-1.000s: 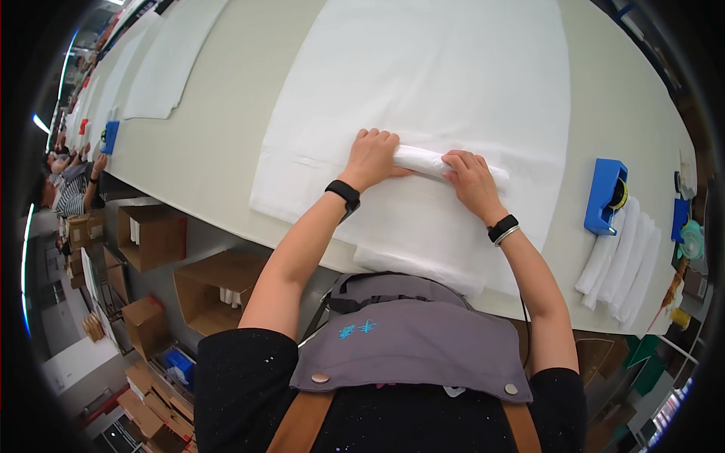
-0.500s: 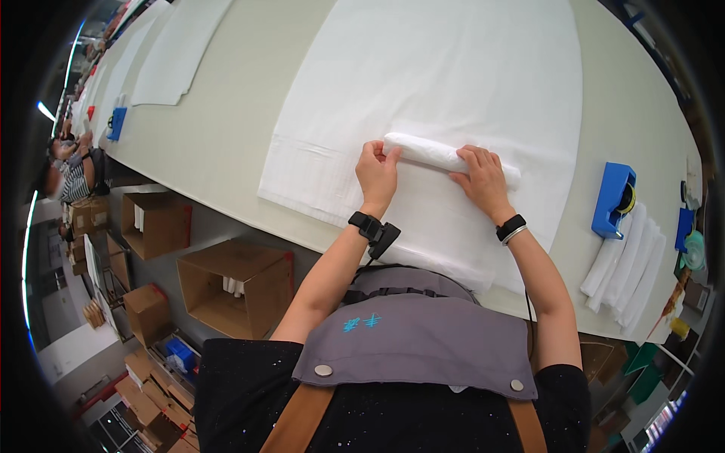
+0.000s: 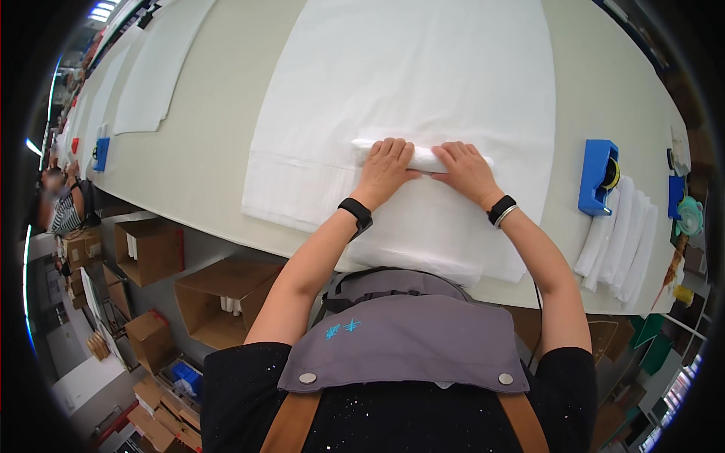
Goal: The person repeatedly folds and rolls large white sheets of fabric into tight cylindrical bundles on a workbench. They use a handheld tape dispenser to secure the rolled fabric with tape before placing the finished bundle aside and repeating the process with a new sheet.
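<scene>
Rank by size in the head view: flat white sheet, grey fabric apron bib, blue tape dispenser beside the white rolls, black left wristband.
1. Flat white sheet
2. Grey fabric apron bib
3. Blue tape dispenser
4. Black left wristband

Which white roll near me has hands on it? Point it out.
The single roll on the wide white sheet, under the left hand and right hand; the grouped rolls beside the blue tape dispenser lie untouched.

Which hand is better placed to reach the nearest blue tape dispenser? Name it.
Probably the right hand: the nearest blue tape dispenser stands to its right, and the left hand lies farther off. Both are on the white roll.
</scene>
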Demonstrator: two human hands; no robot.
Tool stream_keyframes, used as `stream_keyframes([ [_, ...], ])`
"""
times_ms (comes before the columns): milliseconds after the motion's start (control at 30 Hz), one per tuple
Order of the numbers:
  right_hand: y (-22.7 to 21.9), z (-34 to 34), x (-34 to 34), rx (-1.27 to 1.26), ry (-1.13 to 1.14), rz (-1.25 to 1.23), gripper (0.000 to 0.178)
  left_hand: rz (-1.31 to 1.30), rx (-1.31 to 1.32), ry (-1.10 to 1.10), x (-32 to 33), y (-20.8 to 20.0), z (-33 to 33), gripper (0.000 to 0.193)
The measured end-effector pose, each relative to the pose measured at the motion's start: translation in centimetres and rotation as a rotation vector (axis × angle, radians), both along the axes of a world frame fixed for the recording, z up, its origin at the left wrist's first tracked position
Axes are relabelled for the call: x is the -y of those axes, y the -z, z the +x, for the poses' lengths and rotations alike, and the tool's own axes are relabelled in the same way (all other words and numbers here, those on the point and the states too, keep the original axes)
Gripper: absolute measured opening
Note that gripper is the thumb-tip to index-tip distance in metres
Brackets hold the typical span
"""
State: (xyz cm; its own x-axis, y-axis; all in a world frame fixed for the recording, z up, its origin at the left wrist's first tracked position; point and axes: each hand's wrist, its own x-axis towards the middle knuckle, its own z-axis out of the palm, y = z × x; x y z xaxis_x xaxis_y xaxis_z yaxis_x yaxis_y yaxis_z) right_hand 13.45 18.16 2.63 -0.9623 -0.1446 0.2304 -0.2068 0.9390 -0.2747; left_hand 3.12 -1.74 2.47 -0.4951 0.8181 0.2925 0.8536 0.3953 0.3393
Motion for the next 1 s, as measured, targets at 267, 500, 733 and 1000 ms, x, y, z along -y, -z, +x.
stream_keyframes([
  [267,0.1,3.9,-7.4,0.042,0.214,0.046,0.064,-0.134,-0.068,-0.021,0.2,1.3,-2.6,0.051],
  [500,-0.7,-0.9,-1.2,-0.013,-0.002,0.114,0.056,-0.412,0.130,0.094,-1.9,-0.8,-5.7,0.050],
  [733,-0.6,-4.6,-3.4,0.200,-0.016,-0.099,0.045,-0.094,-0.288,0.249,-3.8,0.7,-5.3,0.049],
  [1000,-2.6,-5.1,-3.4,0.383,0.020,-0.075,0.039,-0.849,0.643,0.244,-7.2,-6.2,-9.3,0.037],
])
